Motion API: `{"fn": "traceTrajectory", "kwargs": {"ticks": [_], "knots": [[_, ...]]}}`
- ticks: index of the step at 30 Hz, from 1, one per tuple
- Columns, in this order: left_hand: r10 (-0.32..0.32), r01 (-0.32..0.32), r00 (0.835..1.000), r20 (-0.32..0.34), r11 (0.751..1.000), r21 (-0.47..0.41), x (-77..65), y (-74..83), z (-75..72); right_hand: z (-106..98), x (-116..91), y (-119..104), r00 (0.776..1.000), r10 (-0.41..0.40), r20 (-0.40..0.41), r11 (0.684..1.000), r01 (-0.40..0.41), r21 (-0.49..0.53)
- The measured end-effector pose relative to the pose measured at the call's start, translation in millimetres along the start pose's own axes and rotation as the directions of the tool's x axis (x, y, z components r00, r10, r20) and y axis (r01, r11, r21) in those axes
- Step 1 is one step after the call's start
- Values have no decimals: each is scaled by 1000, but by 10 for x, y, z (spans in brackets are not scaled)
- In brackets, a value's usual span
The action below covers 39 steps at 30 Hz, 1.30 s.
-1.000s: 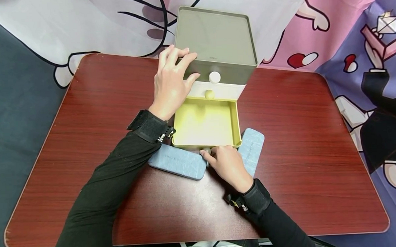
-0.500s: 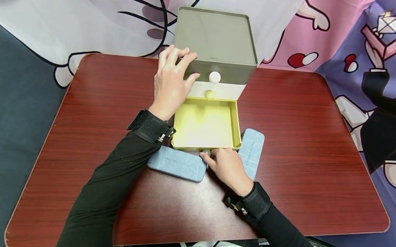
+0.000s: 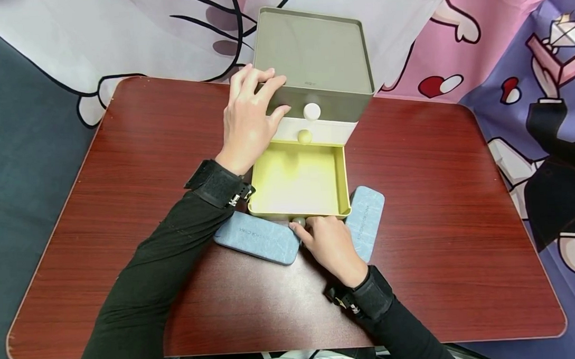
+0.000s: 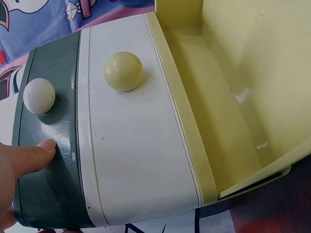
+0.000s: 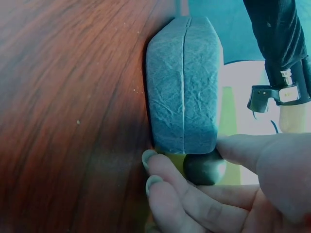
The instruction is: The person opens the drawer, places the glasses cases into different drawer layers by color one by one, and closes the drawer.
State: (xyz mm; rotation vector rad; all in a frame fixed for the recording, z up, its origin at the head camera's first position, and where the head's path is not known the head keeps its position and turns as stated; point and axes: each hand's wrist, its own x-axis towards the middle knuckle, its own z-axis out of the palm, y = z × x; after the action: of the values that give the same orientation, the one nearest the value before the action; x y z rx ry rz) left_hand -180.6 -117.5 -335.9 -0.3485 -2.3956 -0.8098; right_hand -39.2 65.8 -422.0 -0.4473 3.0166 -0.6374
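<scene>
In the head view a small drawer cabinet with a grey-green top stands at the table's back. Its lowest, yellow drawer is pulled out and nothing lies in it. My left hand rests on the cabinet's top left corner, the thumb against the dark green front. At the drawer's front, my right hand pinches a dark green round knob between thumb and fingers. A blue case lies left of that hand; another blue case lies right, partly hidden by hand and drawer.
The upper drawers carry a white knob and a yellow knob, both pushed in. Reddish-brown wood covers the table. A printed curtain hangs behind the cabinet.
The yellow drawer has come slightly toward me with my right hand at its knob. The left blue case has shifted and turned a little. My left hand stays in place.
</scene>
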Motion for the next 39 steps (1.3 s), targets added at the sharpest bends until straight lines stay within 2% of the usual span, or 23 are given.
{"fn": "traceTrajectory", "kwargs": {"ticks": [7,16,23,28,33,39], "knots": [[0,0,1000,-7,1000,-3,3,0,-4,-66,-75,42,1000,-26,-1,998,26,61],[-1,1,1000,-9,1000,-3,-7,-2,8,-249,-264,114,998,10,-62,998,-5,69],[7,-7,1000,-10,1000,2,-2,1,13,-357,-404,284,987,37,-157,999,-39,-8],[11,-11,1000,-11,1000,2,5,2,14,-367,-477,464,971,23,-238,993,-51,-111],[15,-15,1000,-13,1000,0,3,0,22,-313,-491,599,963,17,-267,984,-64,-166],[14,-14,1000,-18,1000,-2,-2,2,37,-266,-432,638,960,10,-280,979,-67,-194]]}}
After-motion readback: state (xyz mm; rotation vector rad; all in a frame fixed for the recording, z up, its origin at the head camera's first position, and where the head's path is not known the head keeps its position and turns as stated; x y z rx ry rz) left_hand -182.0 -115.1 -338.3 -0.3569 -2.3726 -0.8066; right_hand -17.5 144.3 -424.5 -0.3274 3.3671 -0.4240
